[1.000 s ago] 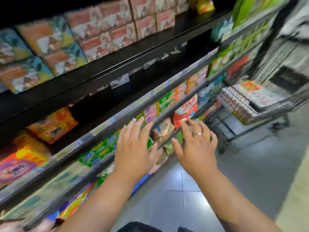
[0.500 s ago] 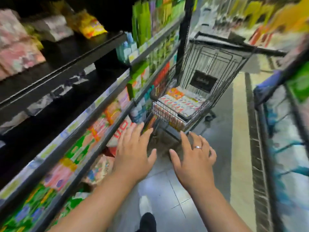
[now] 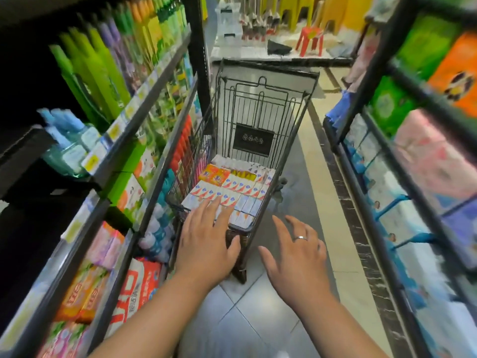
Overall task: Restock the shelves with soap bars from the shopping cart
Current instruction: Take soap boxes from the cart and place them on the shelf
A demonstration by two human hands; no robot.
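Single head-worn wide-angle view, aimed forward and down the aisle: left hand [image 3: 206, 245] and right hand [image 3: 300, 262] close up front, shopping cart [image 3: 258, 109] just beyond, shelves [image 3: 154, 86] flanking both edges.

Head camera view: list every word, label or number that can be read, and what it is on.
No text reads fully.
Red and white bag, lower left: large red letters, cut off and blurred.
Black plate on the cart: pale marks, unreadable.
Soap boxes in the cart: print too blurred.
Shelf price tags: too blurred.
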